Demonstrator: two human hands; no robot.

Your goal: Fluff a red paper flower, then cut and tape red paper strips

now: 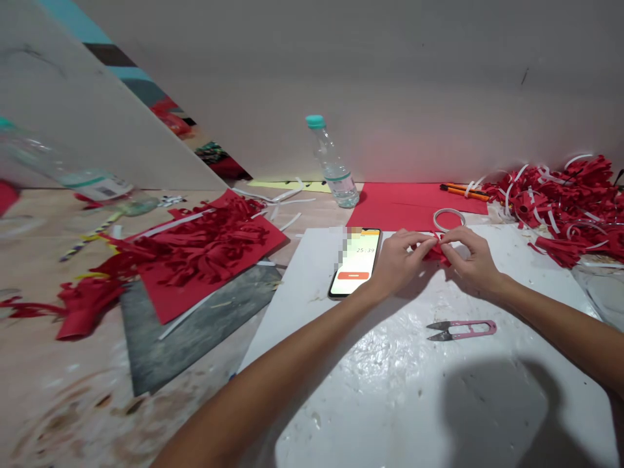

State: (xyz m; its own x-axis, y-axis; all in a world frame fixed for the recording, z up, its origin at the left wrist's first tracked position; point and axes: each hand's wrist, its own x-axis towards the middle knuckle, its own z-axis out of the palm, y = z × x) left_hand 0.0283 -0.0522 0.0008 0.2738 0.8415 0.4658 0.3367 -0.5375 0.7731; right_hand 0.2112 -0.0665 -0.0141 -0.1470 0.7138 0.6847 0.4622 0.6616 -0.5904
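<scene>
My left hand [400, 261] and my right hand [470, 259] meet above the far part of a white board [361, 390]. Between their fingertips both pinch a small piece of red foam sheet [437, 252], mostly hidden by the fingers. Just behind it lies a roll of white tape [449, 220] on its side. To the left of my left hand, a phone [355, 273] with a lit screen lies flat. Pink-handled thread snips [461, 330] rest on the board, nearer to me, with their blades pointing left.
A water bottle [336, 166] stands by the wall. Fringed red pieces tied with white strips are heaped at right [550, 201]. More red fringe [205, 244] lies on a red sheet [168, 302] over a grey slab [195, 344] at left. Orange pencils [465, 193] lie behind the board.
</scene>
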